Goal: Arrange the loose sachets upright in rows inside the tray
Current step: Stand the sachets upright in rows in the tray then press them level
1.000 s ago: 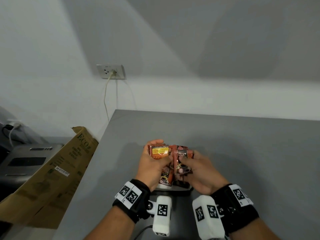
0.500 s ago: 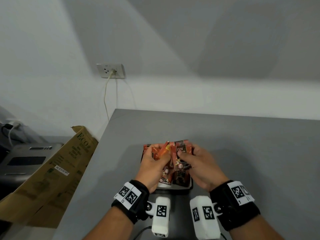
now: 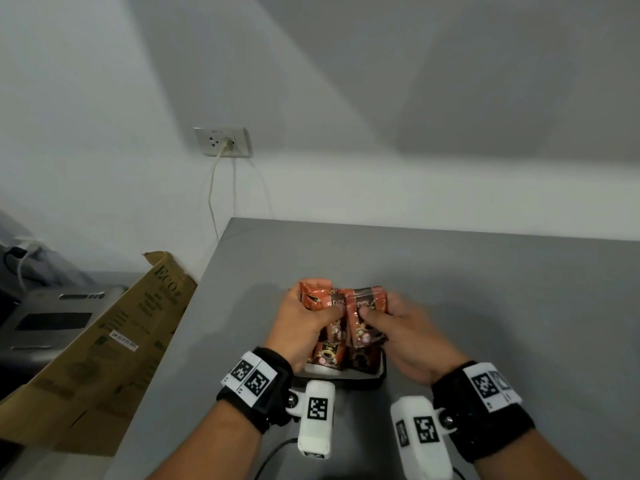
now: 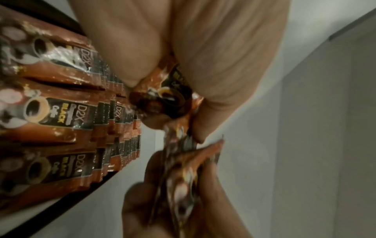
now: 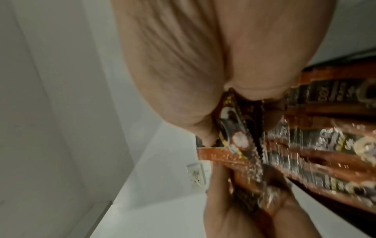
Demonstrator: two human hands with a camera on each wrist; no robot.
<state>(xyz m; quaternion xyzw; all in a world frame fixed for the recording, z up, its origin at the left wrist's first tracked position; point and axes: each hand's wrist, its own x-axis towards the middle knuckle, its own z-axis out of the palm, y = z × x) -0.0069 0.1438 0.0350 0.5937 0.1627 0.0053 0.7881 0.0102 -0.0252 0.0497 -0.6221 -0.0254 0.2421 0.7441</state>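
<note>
Orange-brown coffee sachets (image 3: 332, 337) stand in rows inside a small dark tray (image 3: 346, 372) on the grey table. My left hand (image 3: 304, 323) grips a bunch of sachets (image 3: 313, 297) at the tray's left side; the left wrist view shows one sachet (image 4: 168, 95) pinched between thumb and fingers beside the standing rows (image 4: 61, 112). My right hand (image 3: 398, 327) pinches another bunch of sachets (image 3: 369, 301) at the tray's right side, seen close in the right wrist view as sachets (image 5: 234, 136) under my thumb. Both hands hide most of the tray.
The grey table (image 3: 485, 306) stretches to the right and back to a white wall. A cardboard box (image 3: 114, 341) leans at the table's left edge. A wall socket (image 3: 223, 142) with a cable hangs above the left corner.
Both hands have lowered their sachet bunches from above the tray down into it, and the left bunch has turned from facing me to lying tilted among the rows.
</note>
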